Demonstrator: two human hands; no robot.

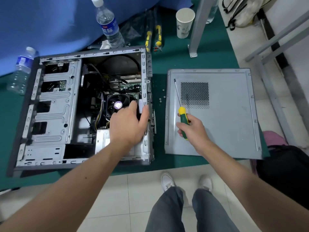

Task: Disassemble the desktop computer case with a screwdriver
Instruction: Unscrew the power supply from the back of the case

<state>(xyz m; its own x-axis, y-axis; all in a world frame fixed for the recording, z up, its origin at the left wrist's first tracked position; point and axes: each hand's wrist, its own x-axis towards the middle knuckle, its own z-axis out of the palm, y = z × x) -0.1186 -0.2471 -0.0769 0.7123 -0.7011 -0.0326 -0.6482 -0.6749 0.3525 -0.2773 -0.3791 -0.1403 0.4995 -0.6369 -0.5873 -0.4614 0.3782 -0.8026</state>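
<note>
Head view: opened computer case [50, 104] on counter [167, 64]; left grip [128, 124] released, fingers inside case; right grip [192, 129] clenched round screwdriver [182, 113] over side panel [225, 123].

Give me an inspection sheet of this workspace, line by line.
Surface: green mat on a tiled floor.
Job's things: open computer case; removed side panel beside it; loose screws between them.
Clutter: two water bottles, paper cup, bagged screwdrivers.
Grippers: left hand reaches inside the case near the fan; right hand grips screwdriver.
Cables: wiring inside case.
Surroundings: metal table leg, blue cloth.
</note>
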